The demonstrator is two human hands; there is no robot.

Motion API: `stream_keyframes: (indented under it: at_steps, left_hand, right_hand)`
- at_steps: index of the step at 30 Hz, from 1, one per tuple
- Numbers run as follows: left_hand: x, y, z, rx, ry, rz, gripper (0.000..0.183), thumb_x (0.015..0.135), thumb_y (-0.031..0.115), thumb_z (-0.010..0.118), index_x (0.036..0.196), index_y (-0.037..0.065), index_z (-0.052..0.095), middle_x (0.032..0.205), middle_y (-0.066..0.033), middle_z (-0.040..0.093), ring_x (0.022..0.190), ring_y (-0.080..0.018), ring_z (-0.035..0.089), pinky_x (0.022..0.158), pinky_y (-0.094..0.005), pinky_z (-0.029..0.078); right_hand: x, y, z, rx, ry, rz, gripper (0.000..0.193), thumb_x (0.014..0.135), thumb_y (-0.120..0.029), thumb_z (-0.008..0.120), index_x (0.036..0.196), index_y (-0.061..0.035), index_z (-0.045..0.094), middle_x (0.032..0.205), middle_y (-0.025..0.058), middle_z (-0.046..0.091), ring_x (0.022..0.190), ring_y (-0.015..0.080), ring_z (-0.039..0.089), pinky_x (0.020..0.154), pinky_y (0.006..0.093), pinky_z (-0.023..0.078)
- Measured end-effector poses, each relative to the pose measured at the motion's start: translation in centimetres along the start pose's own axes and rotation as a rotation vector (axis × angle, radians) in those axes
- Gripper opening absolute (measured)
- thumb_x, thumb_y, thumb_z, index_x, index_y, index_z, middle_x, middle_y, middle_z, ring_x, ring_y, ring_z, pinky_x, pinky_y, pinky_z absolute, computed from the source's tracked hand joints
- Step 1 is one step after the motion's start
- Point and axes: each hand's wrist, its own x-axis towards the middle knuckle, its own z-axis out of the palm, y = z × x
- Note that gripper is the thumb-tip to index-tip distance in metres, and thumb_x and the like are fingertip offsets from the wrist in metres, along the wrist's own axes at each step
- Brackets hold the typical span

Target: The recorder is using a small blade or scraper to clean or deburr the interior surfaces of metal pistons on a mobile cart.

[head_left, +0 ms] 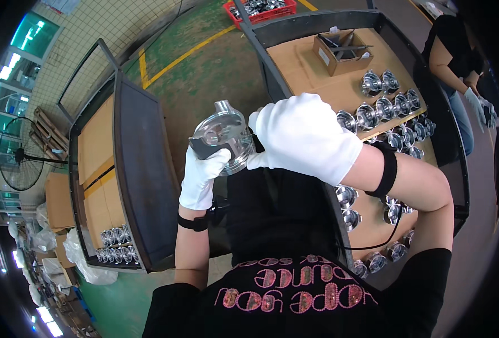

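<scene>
My left hand [203,177], in a white glove, is closed around a shiny round metal housing [227,128] with a short spout at its top. The thumb lies over a dark grey patch on the housing's near side. Against the housing's right side is my right hand [303,132], also white-gloved, its fingers curled together. A thin dark tip shows between those fingers and the metal; what the fingers hold is mostly hidden. Similar metal housings [367,115] stand in rows on the cardboard-covered cart [300,73] to my right.
A cardboard box [342,53] of dark tools sits on the right cart. Another dark-framed cart [145,169] with housings stands at left, near a fan [21,153]. A red crate [260,11] of metal parts is ahead. A gloved co-worker [452,67] handles a part at far right.
</scene>
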Motion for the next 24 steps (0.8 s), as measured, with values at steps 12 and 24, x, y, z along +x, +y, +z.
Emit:
stream_keyframes:
  at_steps: [12, 24]
  left_hand:
    - [0.0, -0.4, -0.7, -0.041, 0.017, -0.086, 0.05, 0.068, -0.003, 0.068, 0.117, -0.003, 0.056, 0.092, -0.0038, 0.063, 0.07, -0.0059, 0.057, 0.061, -0.0198, 0.046]
    - [0.0, -0.3, -0.5, -0.024, -0.074, -0.015, 0.051, 0.068, -0.003, 0.067, 0.118, -0.003, 0.056, 0.099, -0.0064, 0.065, 0.079, -0.0089, 0.061, 0.066, -0.0224, 0.049]
  right_hand:
    - [-0.1, -0.2, -0.2, -0.018, -0.069, 0.008, 0.05, 0.065, -0.052, 0.074, 0.074, -0.0057, 0.057, 0.059, 0.007, 0.055, 0.055, 0.026, 0.062, 0.048, 0.0373, 0.046]
    - [-0.2, -0.2, 0.0, -0.029, -0.079, 0.009, 0.05, 0.065, -0.052, 0.073, 0.073, -0.0056, 0.057, 0.059, 0.0069, 0.055, 0.055, 0.0258, 0.062, 0.048, 0.0368, 0.046]
